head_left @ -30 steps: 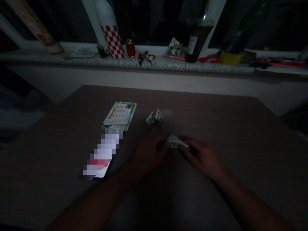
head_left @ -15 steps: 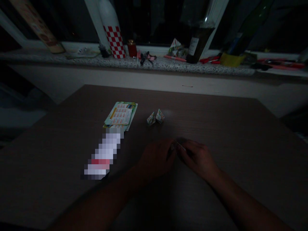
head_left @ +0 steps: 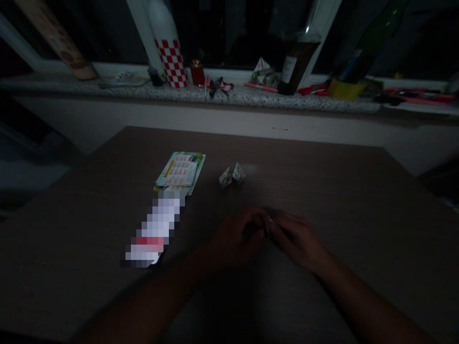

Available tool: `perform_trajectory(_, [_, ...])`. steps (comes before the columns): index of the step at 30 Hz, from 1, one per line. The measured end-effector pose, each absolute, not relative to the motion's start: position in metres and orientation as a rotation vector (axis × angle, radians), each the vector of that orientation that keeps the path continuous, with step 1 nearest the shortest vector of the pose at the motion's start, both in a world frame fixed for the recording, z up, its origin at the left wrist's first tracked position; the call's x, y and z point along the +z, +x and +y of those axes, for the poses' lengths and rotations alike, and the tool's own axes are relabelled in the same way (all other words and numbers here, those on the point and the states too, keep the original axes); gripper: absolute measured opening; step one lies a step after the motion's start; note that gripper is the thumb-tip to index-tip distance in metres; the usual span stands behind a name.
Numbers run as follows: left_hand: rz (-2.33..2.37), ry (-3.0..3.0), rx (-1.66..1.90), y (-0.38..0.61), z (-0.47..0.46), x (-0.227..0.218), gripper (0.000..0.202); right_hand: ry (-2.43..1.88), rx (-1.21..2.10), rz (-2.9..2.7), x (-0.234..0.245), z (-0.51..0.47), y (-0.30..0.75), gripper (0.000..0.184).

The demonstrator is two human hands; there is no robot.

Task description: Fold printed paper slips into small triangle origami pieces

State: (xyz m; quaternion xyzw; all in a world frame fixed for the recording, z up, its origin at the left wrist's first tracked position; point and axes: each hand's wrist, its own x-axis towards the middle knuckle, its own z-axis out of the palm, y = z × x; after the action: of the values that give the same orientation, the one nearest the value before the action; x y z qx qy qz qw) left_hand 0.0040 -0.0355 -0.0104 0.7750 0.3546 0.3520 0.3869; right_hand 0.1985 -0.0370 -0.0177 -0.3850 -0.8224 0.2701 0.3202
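My left hand (head_left: 238,236) and my right hand (head_left: 296,236) meet over the near middle of the table. Between their fingertips is a small folded piece of paper (head_left: 268,225), mostly hidden by the fingers and dim. Both hands are closed on it in a pinch. Beyond them stand two small folded paper shapes, a left one (head_left: 225,177) and a right one (head_left: 238,173), pointed at the top and printed in colours. Left of these lies a stack of printed cards (head_left: 179,170), greenish with rows of small print.
A lit, pixelated phone-like object (head_left: 156,229) lies left of my hands on the brown table (head_left: 322,177). Along the granite windowsill (head_left: 247,99) stand a red-and-white checked bottle (head_left: 172,59), a red jar (head_left: 197,72), a dark labelled container (head_left: 292,69) and a green bottle (head_left: 373,38).
My fingers have shifted on the folded paper, which sits slightly lower and more upright between them. My left fingers have arched a little. The other things have stayed put.
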Motion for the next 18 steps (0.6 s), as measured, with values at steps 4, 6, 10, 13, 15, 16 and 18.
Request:
perform_trajectory(4, [0.953,1.790,0.885,0.008,-0.034,-0.016,0.026,-0.990,0.759,-2.160,-0.018,-0.038,0.201,0.027])
perform_trajectory(6, [1.027,1.726,0.871,0.010,-0.033,-0.016,0.032,-0.961,0.800,-2.153,-0.020,-0.039,0.203,0.029])
perform_trajectory(10, [1.303,1.770,0.891,0.009,-0.031,-0.010,0.049,-0.956,0.839,-2.141,-0.019,-0.040,0.204,0.025])
perform_trajectory(13, [1.296,1.774,0.864,0.007,-0.029,-0.006,0.041,-1.008,0.840,-2.100,-0.018,-0.039,0.203,0.023])
perform_trajectory(15, [1.170,1.680,0.771,0.006,-0.027,-0.007,0.029,-1.027,0.855,-2.064,-0.019,-0.039,0.203,0.024])
perform_trajectory(16, [1.112,1.620,0.728,0.005,-0.026,-0.009,0.026,-1.045,0.864,-2.040,-0.019,-0.038,0.203,0.025])
perform_trajectory(18, [1.054,1.532,0.686,0.004,-0.023,-0.013,0.027,-1.105,0.886,-1.974,-0.021,-0.037,0.203,0.026])
